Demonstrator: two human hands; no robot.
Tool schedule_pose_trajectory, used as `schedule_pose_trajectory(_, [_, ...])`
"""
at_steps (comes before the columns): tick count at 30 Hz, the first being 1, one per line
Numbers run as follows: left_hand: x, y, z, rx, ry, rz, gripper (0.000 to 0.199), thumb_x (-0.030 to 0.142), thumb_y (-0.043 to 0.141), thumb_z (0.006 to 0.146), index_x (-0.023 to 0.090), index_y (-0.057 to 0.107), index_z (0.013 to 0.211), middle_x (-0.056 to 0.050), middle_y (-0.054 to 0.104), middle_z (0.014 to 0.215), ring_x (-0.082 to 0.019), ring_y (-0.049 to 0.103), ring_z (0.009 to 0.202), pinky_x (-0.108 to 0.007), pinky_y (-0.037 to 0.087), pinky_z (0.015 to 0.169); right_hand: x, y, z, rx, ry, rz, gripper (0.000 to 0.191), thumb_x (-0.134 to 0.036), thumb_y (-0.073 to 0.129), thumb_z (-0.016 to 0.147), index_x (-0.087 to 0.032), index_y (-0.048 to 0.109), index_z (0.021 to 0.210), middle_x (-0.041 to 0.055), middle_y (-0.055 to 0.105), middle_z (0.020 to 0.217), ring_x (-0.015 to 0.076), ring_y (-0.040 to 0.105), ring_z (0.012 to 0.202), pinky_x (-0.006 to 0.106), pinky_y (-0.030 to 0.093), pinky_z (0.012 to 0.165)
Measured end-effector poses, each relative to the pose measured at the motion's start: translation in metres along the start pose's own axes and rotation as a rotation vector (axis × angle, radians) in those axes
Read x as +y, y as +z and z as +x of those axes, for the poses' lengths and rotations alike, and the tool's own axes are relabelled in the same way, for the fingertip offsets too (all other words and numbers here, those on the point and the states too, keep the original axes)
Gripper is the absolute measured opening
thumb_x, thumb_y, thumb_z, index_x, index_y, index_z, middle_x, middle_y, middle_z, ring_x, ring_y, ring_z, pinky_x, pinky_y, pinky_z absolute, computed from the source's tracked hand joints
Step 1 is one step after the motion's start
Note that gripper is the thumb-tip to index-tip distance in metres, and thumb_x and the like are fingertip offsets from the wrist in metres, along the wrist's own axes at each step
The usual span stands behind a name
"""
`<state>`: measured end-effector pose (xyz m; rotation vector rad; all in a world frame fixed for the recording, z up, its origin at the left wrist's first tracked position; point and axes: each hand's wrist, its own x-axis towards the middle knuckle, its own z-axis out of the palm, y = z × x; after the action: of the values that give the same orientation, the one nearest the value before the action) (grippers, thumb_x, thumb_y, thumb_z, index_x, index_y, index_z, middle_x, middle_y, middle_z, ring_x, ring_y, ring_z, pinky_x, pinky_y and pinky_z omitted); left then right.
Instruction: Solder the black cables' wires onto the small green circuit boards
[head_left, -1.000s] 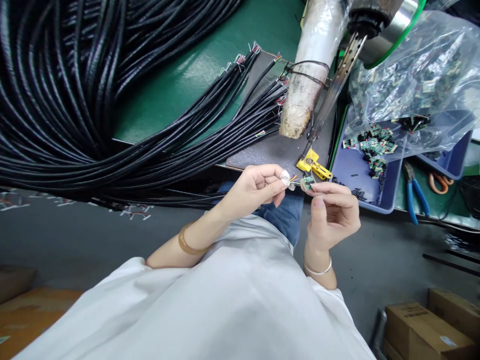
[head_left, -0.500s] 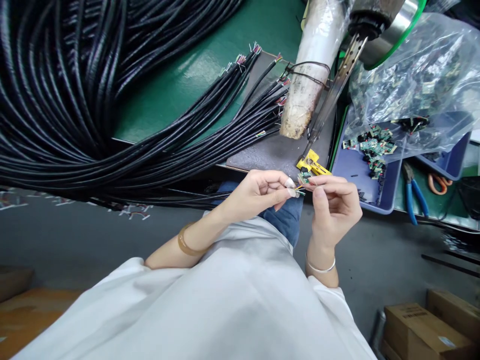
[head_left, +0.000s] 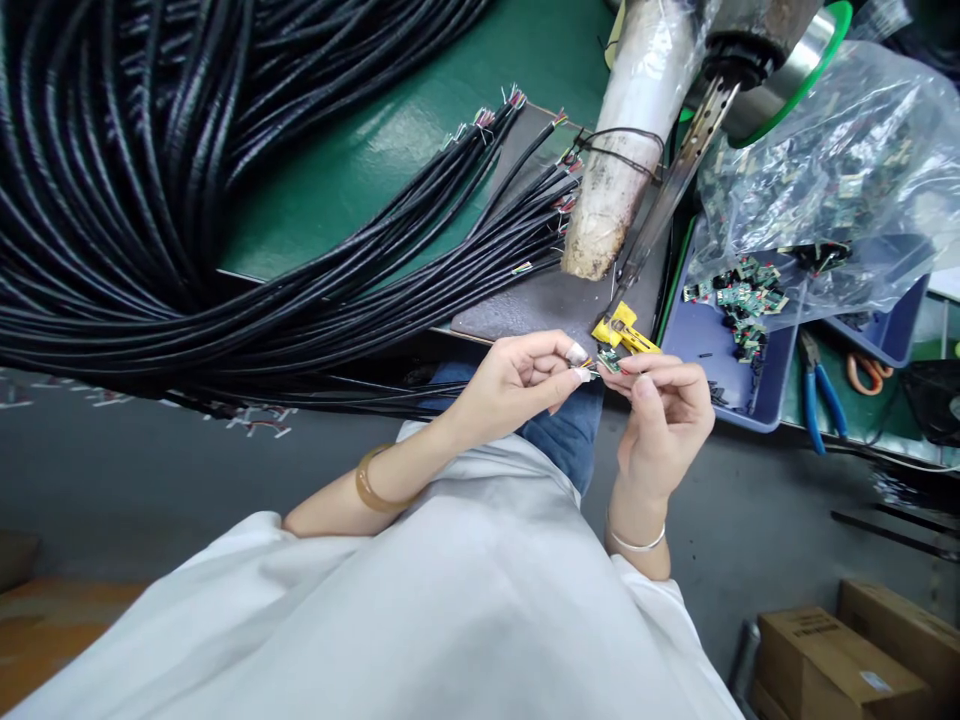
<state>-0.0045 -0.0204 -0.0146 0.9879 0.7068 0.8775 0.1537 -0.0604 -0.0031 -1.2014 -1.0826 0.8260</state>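
Note:
My left hand [head_left: 529, 380] pinches the end of a cable, with thin coloured wires [head_left: 587, 366] poking out past its covered fingertips. Close to its right, my right hand [head_left: 664, 405] holds a small green circuit board [head_left: 608, 360] between thumb and fingers. The board is at the wire tips; whether they touch is too small to tell. Just above the hands, a yellow piece [head_left: 626, 330] lies under the tip of a soldering iron [head_left: 671, 190]. A white tube [head_left: 619, 190] with a stained end hangs left of the iron.
Black cables [head_left: 300, 300] with stripped ends cover the left and reach a grey board [head_left: 517, 310]. To the right are a blue tray [head_left: 686, 350] of circuit boards, a clear bag [head_left: 862, 150], blue-handled pliers [head_left: 821, 400] and orange-handled scissors [head_left: 866, 373]. Cardboard boxes [head_left: 832, 660] stand lower right.
My right hand and the circuit board have shifted slightly and the board has turned a little. The coloured wires show less beyond my left fingertips. The view has moved slightly.

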Motion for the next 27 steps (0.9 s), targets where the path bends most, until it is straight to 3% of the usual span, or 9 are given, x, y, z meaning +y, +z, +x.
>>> schedule_pose_trajectory(4, [0.0017,0.0015,-0.0005,0.024,-0.038,0.029,0.020,0.030,0.071,0.086,0.014,0.060,0.083,0.004,0.056,0.054,-0.005,0.048,0.045,-0.013,0.035,0.043,0.0011,0.0001,0.0010,0.007,-0.023,-0.031,0.009,-0.024,0.069,0.090,-0.022,0.061,0.086,-0.0003,0.071,0.093,0.0139,0.075,0.080,0.030,0.066,0.075])
schedule_pose_trajectory(11, [0.0029,0.0015,-0.0034,-0.060,-0.062,0.096,0.021,0.028,0.073,0.084,0.012,0.064,0.073,0.002,0.058,0.056,-0.005,0.052,0.047,-0.014,0.041,0.045,0.0047,-0.0029,0.0045,-0.122,0.028,-0.041,0.009,-0.023,0.072,0.088,-0.022,0.063,0.086,0.0002,0.073,0.092,0.0122,0.073,0.080,0.024,0.063,0.071])
schedule_pose_trajectory(16, [0.0020,0.0023,-0.0024,-0.061,-0.084,0.097,0.021,0.028,0.072,0.084,0.012,0.064,0.073,0.003,0.058,0.054,-0.005,0.051,0.045,-0.014,0.040,0.043,0.0015,-0.0022,0.0024,-0.024,-0.028,-0.034,0.008,-0.024,0.067,0.091,-0.023,0.060,0.088,0.0000,0.071,0.094,0.0139,0.074,0.080,0.030,0.065,0.073])
schedule_pose_trajectory(22, [-0.0011,0.0018,-0.0023,-0.059,-0.062,0.020,0.018,0.029,0.070,0.088,0.014,0.062,0.090,0.006,0.054,0.053,-0.005,0.047,0.046,-0.014,0.038,0.046,-0.0020,-0.0022,0.0005,-0.008,-0.062,-0.108,0.009,-0.021,0.069,0.089,-0.022,0.061,0.086,0.0009,0.072,0.091,0.0136,0.073,0.079,0.028,0.064,0.069])
schedule_pose_trajectory(27, [-0.0011,-0.0004,-0.0029,-0.039,-0.023,0.015,0.017,0.030,0.066,0.091,0.015,0.058,0.089,0.005,0.055,0.054,-0.005,0.047,0.047,-0.014,0.035,0.047,-0.0025,-0.0007,-0.0011,0.012,-0.131,-0.129,0.008,-0.017,0.069,0.088,-0.023,0.064,0.087,0.0004,0.072,0.090,0.0133,0.072,0.078,0.029,0.064,0.070])
